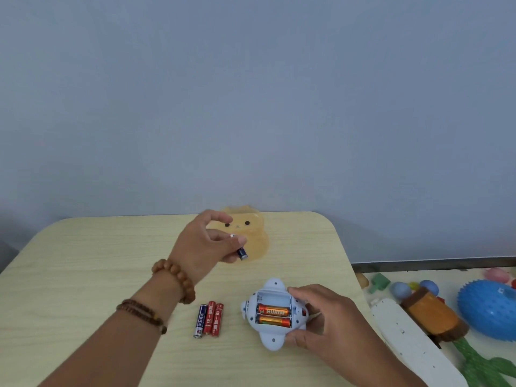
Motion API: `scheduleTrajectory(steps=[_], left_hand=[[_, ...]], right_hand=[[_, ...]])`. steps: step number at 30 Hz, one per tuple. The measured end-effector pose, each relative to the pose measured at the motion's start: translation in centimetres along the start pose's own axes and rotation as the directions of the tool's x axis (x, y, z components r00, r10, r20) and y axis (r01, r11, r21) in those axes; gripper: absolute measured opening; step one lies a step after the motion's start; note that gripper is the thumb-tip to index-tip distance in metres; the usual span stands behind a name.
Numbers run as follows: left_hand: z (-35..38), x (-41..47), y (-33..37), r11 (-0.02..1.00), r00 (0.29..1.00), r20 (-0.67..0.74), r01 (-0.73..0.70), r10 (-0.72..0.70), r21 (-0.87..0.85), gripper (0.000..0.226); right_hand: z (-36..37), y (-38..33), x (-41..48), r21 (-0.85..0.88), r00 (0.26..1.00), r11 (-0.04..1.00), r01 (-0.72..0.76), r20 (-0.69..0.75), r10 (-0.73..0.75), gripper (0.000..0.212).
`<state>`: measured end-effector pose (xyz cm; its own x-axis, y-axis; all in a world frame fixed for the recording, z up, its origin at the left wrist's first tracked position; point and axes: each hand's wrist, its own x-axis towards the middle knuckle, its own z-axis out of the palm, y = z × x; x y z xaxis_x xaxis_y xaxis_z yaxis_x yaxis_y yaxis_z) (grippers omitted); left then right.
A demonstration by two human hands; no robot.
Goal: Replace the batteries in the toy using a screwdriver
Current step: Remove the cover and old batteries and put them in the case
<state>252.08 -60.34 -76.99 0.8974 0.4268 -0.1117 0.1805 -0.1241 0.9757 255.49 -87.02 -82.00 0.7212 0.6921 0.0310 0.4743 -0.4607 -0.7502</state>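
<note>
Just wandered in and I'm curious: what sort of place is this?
Probably a playroom or child's corner: a light-wood table against a plain wall, toys heaped beside it, like a spiky blue ball and a plush toy.

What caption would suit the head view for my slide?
Left hand pinches a blue battery while right hand holds the opened toy, two orange batteries inside.

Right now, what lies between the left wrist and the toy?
Head view: three loose batteries, one blue, two red, side by side on the table.
</note>
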Motion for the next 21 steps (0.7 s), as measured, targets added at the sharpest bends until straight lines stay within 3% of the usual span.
scheduleTrajectory(steps=[4, 7, 15, 21], left_hand=[[-1.5, 2.4, 0.0, 0.91, 0.985, -0.103, -0.088, 0.141, 0.405, 0.011], [-2.1, 4.2, 0.0, 0.763, 0.98, -0.003, -0.153, 0.198, 0.628, 0.011], [-0.9, 5.8, -2.2, 0.487, 0.958, 0.15, -0.255, 0.245, 0.835, 0.012], [-0.4, 5.5, -3.8, 0.334, 0.944, 0.186, -0.274, 0.273, 0.902, 0.016]], right_hand=[[-0.1, 0.0, 0.1, -0.007, 1.0, 1.0, -0.013, 0.014, 0.013, 0.058], [0.0, 0.4, 0.2, -0.014, 1.0, 1.0, -0.019, 0.022, 0.02, 0.063], [0.1, 1.1, 0.5, -0.002, 0.997, 0.998, -0.057, 0.051, 0.057, 0.075], [0.1, 0.9, 0.3, 0.019, 0.996, 0.997, -0.075, 0.046, 0.074, 0.066]])
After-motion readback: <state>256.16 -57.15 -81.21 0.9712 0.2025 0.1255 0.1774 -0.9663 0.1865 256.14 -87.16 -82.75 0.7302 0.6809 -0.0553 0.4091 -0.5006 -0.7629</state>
